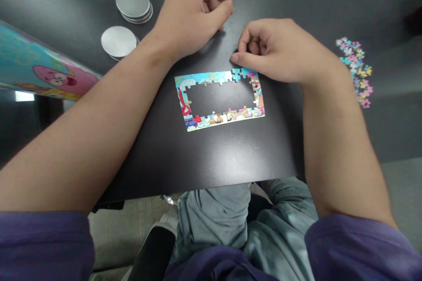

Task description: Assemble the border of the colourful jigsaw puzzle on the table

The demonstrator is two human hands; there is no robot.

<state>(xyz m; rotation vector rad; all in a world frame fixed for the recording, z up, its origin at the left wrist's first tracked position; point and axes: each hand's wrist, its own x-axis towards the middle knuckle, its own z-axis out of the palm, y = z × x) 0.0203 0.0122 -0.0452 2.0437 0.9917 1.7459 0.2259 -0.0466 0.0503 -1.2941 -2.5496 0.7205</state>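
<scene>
A jigsaw puzzle border [204, 80] lies on the dark table as a rectangular frame with a bare middle. In its top edge, near the right corner, a turquoise puzzle piece [236, 74] sits slightly out of line with narrow gaps around it. My right hand [273, 50] is just above that corner, fingers curled and thumb close to the index finger; anything between them is hidden. Farther back, my left hand [198, 13] hovers beyond the border's top edge with its fingers curled in and thumb against the index finger. Its fingertips are partly hidden.
Loose puzzle pieces [358, 68] lie in a pile to the right, partly behind my right forearm. Stacked silver discs [132, 2] and more discs [118, 41] are at the back left. A colourful cartoon box [49, 66] stands at the left. The table's front edge is above my knees.
</scene>
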